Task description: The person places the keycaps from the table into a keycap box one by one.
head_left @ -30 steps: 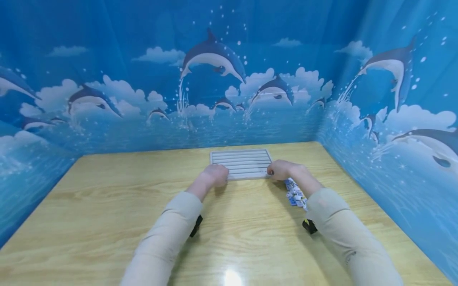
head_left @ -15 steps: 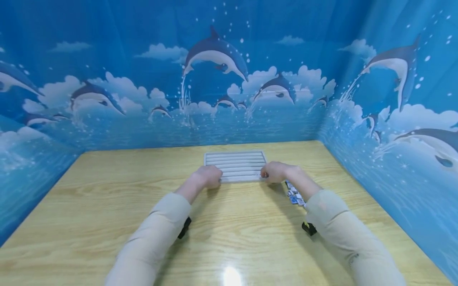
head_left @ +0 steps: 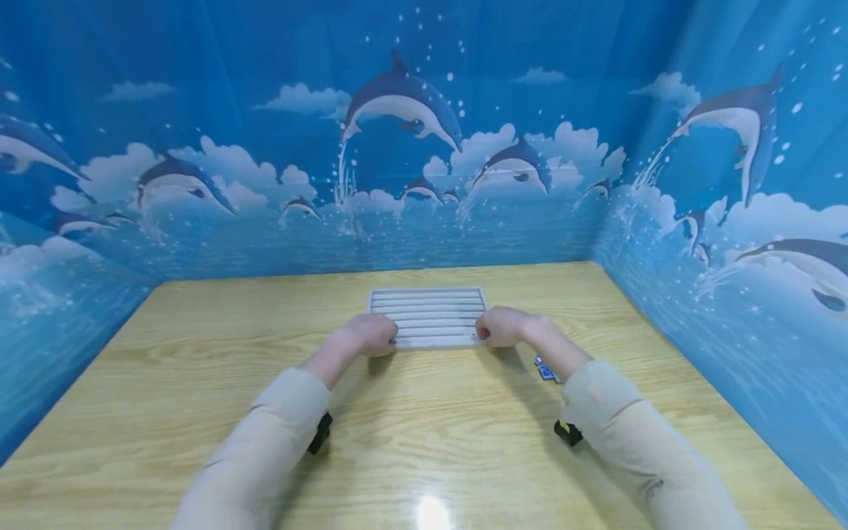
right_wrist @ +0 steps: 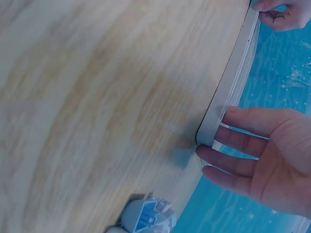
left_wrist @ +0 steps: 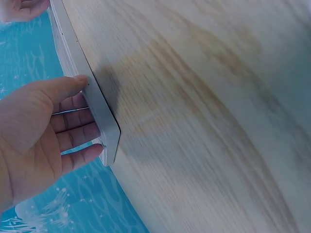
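A flat white tray point(head_left: 433, 318) with raised crosswise slats lies toward the back of the wooden table in the head view. My left hand point(head_left: 372, 333) grips its near left corner. In the left wrist view, the thumb of the left hand point(left_wrist: 39, 128) presses the front edge of the tray point(left_wrist: 99, 109), and the fingers reach over the slatted side. My right hand point(head_left: 501, 326) holds the near right corner. The right wrist view has the right hand point(right_wrist: 267, 150) with its thumb and fingers at the end of the tray point(right_wrist: 221, 104).
Small blue and white pieces point(head_left: 546, 369) lie beside my right forearm, partly hidden by it; they also show as a cluster point(right_wrist: 146, 216) at the bottom of the right wrist view. A dolphin-print curtain point(head_left: 411, 228) stands behind the wooden table point(head_left: 424, 427).
Both hands have drawn the tray left and nearer to me across the table. My right forearm now covers more of the blue and white pieces.
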`<state>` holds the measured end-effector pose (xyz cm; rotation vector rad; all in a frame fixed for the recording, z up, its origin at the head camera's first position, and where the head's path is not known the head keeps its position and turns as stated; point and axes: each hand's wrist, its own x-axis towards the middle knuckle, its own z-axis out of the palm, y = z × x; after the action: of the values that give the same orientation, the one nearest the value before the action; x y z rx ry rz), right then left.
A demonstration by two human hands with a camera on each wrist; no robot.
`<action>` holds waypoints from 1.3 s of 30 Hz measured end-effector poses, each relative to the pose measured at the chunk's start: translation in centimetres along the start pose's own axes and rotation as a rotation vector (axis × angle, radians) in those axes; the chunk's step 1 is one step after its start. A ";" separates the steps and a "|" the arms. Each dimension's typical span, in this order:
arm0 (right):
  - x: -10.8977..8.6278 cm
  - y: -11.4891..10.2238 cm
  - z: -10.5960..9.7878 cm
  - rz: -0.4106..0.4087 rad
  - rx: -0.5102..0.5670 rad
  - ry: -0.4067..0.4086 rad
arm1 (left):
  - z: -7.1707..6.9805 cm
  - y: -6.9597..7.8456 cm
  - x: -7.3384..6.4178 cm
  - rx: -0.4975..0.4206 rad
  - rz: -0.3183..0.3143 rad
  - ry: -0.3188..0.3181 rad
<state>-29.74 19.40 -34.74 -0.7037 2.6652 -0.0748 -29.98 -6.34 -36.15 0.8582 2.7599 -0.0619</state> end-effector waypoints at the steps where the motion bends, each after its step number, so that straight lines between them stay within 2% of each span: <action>1: 0.0 -0.1 0.1 -0.005 0.000 0.005 | 0.1 -0.1 -0.2 -0.004 0.004 0.003; 11: -0.4 -0.6 0.7 -0.119 -0.089 0.090 | 0.5 -0.3 -1.7 -0.037 0.054 0.028; 19: -0.7 -0.8 1.0 -0.135 -0.080 0.079 | 1.2 -0.2 -2.9 0.020 0.093 0.098; 25: -0.9 -1.3 1.2 -0.123 -0.108 0.095 | 1.6 0.0 -3.4 0.021 0.069 0.151; 33: -1.3 -1.8 1.2 -0.114 -0.072 0.067 | 2.0 -0.3 -4.6 0.081 0.059 0.256; 39: -1.5 -2.1 1.4 -0.118 -0.059 0.046 | 2.0 -0.5 -5.5 0.082 0.056 0.257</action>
<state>-27.06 18.30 -35.19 -0.8888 2.6772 -0.0450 -25.47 -10.04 -36.70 1.0293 2.9864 -0.0584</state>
